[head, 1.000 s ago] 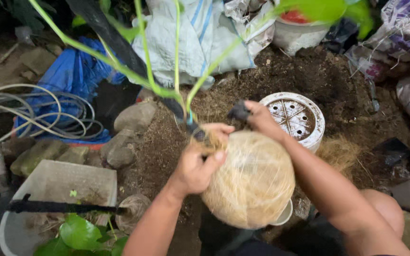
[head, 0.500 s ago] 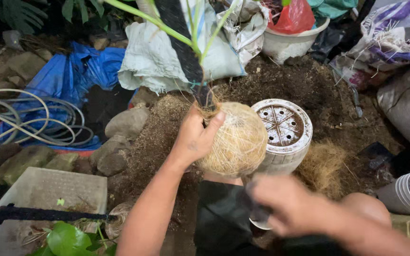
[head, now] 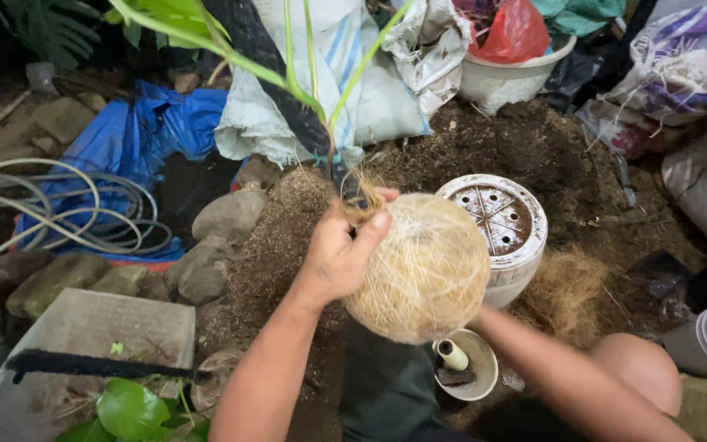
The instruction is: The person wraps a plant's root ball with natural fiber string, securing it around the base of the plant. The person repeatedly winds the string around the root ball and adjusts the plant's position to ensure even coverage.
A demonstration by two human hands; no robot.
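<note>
While the left hand [head: 339, 255] grips the fibre-wrapped root ball [head: 419, 270] above the soil heap [head: 484, 147], binding looks mostly complete; the right hand is hidden, its state indeterminable.

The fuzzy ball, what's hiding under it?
Under the fuzzy ball sits a small white cup holding a spool. The right hand is hidden behind it; only the forearm shows.

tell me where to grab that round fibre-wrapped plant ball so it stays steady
Probably at the top, where the green stems leave the fibre ball: the left hand already pinches that neck from the left. A second hand cupping the rounded underside from below would suit its smooth, bulging shape, which offers no edge to pinch. The right hand itself is hidden behind the ball.
</note>
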